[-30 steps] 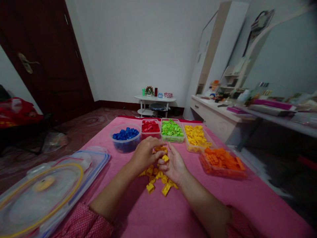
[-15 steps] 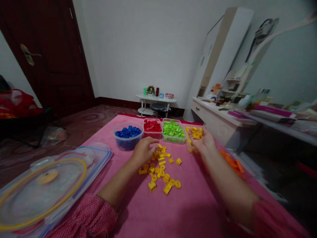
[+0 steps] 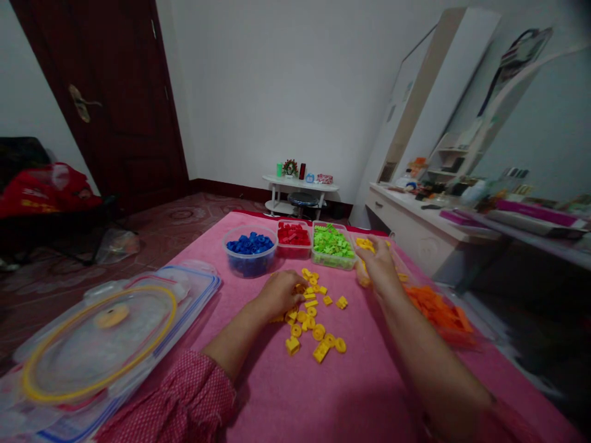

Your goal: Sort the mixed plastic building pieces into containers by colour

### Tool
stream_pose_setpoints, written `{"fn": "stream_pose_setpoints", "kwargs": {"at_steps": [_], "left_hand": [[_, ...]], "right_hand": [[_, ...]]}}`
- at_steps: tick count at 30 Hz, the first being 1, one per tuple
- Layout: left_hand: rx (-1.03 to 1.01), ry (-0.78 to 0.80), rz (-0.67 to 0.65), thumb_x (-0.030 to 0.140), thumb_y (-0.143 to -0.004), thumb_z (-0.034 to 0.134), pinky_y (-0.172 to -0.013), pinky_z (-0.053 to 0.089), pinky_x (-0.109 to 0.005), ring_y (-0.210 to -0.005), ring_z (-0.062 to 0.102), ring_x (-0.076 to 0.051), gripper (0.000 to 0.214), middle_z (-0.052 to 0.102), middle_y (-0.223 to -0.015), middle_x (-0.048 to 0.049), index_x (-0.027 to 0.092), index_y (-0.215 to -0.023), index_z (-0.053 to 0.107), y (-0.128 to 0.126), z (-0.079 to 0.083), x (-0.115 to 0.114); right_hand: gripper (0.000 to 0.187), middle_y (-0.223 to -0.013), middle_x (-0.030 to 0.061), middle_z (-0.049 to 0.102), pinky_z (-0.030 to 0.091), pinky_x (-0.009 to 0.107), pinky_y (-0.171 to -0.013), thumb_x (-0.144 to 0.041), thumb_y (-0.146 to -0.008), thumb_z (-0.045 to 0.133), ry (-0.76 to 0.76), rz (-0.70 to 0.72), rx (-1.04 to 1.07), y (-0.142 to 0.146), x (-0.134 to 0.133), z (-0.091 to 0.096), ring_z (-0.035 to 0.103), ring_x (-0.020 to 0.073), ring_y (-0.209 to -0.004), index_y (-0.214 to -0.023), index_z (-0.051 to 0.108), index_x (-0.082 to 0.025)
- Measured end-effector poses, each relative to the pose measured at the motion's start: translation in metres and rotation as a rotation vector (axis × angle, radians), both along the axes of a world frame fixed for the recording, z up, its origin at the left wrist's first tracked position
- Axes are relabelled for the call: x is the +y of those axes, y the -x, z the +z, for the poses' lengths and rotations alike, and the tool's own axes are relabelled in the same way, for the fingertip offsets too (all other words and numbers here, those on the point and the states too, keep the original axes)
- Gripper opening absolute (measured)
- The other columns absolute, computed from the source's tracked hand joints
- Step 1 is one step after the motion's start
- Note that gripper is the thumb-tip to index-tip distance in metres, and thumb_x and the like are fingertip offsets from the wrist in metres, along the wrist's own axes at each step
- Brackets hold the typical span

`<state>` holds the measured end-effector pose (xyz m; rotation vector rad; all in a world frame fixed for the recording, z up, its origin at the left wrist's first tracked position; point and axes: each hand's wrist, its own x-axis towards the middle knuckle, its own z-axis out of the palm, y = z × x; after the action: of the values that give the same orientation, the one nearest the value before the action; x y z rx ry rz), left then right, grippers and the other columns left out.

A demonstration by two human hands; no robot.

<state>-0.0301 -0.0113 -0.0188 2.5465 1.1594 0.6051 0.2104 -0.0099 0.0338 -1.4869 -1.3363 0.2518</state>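
Loose yellow bricks [image 3: 314, 320] lie scattered on the pink table cover [image 3: 323, 394]. My left hand [image 3: 279, 294] rests on the left edge of that pile, fingers curled over a few pieces. My right hand [image 3: 379, 266] reaches into the clear tub of yellow bricks [image 3: 364, 245], palm down and fingers spread; what lies under it is hidden. Both sleeves are pink and patterned.
At the far edge stand a round tub of blue bricks [image 3: 250, 251], a tub of red bricks [image 3: 293, 237] and a tub of green bricks [image 3: 332, 244]. A tub of orange bricks [image 3: 436, 311] sits right. Stacked clear lids [image 3: 101, 335] lie left.
My right hand, which held a handful of yellow bricks over the yellow tub, has lowered into it with fingers spread. My left hand stays at the loose pile. The view has shifted left.
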Motion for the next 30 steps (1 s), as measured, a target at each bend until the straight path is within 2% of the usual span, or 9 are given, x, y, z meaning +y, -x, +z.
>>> {"fn": "stream_pose_setpoints", "kwargs": {"at_steps": [4, 6, 8, 13, 18, 21, 24, 27, 30], "left_hand": [[0.005, 0.001, 0.045, 0.022, -0.074, 0.062, -0.079, 0.044, -0.025, -0.09, 0.061, -0.018, 0.02, 0.069, -0.098, -0.006, 0.02, -0.093, 0.071, 0.001, 0.003, 0.0], [0.012, 0.004, 0.049, 0.023, -0.075, 0.062, -0.079, 0.044, -0.025, -0.089, 0.061, -0.018, 0.02, 0.069, -0.097, -0.0056, 0.02, -0.093, 0.07, 0.002, 0.003, 0.0], [0.021, 0.009, 0.053, 0.023, -0.076, 0.061, -0.078, 0.044, -0.026, -0.089, 0.061, -0.018, 0.02, 0.069, -0.097, -0.0054, 0.02, -0.095, 0.069, 0.002, 0.003, 0.0], [0.022, 0.042, 0.089, 0.022, -0.077, 0.059, -0.078, 0.044, -0.025, -0.089, 0.061, -0.018, 0.021, 0.069, -0.097, -0.0054, 0.02, -0.096, 0.068, 0.002, 0.001, 0.001], [0.019, -0.039, 0.099, 0.017, -0.073, 0.061, -0.079, 0.043, -0.026, -0.092, 0.06, -0.019, 0.021, 0.067, -0.1, -0.0073, 0.02, -0.091, 0.07, 0.0, 0.005, -0.002], [0.093, -0.112, 0.036, 0.02, -0.074, 0.061, -0.076, 0.042, -0.029, -0.087, 0.061, -0.021, 0.016, 0.068, -0.09, -0.0084, 0.02, -0.086, 0.072, 0.0, 0.011, -0.003], [0.107, -0.125, -0.007, 0.017, -0.076, 0.057, -0.073, 0.042, -0.029, -0.079, 0.062, -0.02, 0.017, 0.07, -0.081, -0.0074, 0.02, -0.082, 0.073, 0.0, 0.016, -0.003], [-0.115, -0.068, 0.048, 0.009, -0.075, 0.052, -0.07, 0.044, -0.025, -0.075, 0.063, -0.016, 0.022, 0.071, -0.082, -0.005, 0.018, -0.084, 0.071, -0.001, 0.018, -0.002], [-0.436, 0.06, 0.096, 0.01, -0.074, 0.054, -0.067, 0.047, -0.022, -0.07, 0.063, -0.013, 0.015, 0.071, -0.076, -0.0025, 0.015, -0.08, 0.068, -0.005, 0.019, -0.002]], "right_hand": [[0.031, -0.098, 0.0074, 0.065, 0.045, 0.034, -0.08, -0.035, -0.072, 0.058, 0.26, 0.187, -0.281, 0.02, -0.025, -0.017, 0.06, 0.0223, -0.093, -0.098, 0.066, -0.021], [0.026, -0.096, 0.0078, 0.065, 0.042, 0.035, -0.081, -0.037, -0.068, 0.065, 0.371, 0.184, -0.517, 0.025, -0.035, -0.024, 0.058, 0.024, -0.095, -0.088, 0.069, -0.021], [0.03, -0.096, 0.0077, 0.064, 0.041, 0.034, -0.079, -0.039, -0.065, 0.069, 0.451, 0.16, -0.663, 0.027, -0.043, -0.031, 0.058, 0.0244, -0.094, -0.09, 0.069, -0.022], [0.025, -0.095, 0.0045, 0.063, 0.036, 0.027, -0.069, -0.031, -0.07, 0.066, 0.489, 0.214, -0.703, 0.032, -0.049, -0.045, 0.058, 0.0181, -0.084, -0.094, 0.065, -0.024], [0.008, -0.075, 0.0021, 0.064, 0.036, 0.025, -0.062, -0.026, -0.072, 0.061, 0.329, 0.297, -0.501, 0.036, -0.041, -0.048, 0.056, 0.0158, -0.071, -0.075, 0.062, -0.019], [0.015, -0.06, -0.0004, 0.058, 0.036, 0.023, -0.052, -0.03, -0.075, 0.057, 0.282, 0.342, -0.218, 0.043, -0.038, -0.048, 0.053, 0.0137, -0.057, -0.066, 0.057, -0.018], [0.02, -0.053, -0.0037, 0.053, 0.034, 0.021, -0.043, -0.037, -0.077, 0.056, 0.33, 0.403, 0.046, 0.052, -0.04, -0.049, 0.048, 0.0111, -0.045, -0.072, 0.058, -0.018], [0.022, -0.054, -0.0046, 0.053, 0.033, 0.02, -0.039, -0.039, -0.076, 0.057, 0.352, 0.444, 0.184, 0.06, -0.043, -0.049, 0.046, 0.0093, -0.04, -0.077, 0.059, -0.018], [0.02, -0.058, -0.0029, 0.057, 0.036, 0.021, -0.041, -0.037, -0.075, 0.06, 0.282, 0.47, 0.206, 0.065, -0.046, -0.044, 0.048, 0.0098, -0.044, -0.079, 0.061, -0.017]]}}
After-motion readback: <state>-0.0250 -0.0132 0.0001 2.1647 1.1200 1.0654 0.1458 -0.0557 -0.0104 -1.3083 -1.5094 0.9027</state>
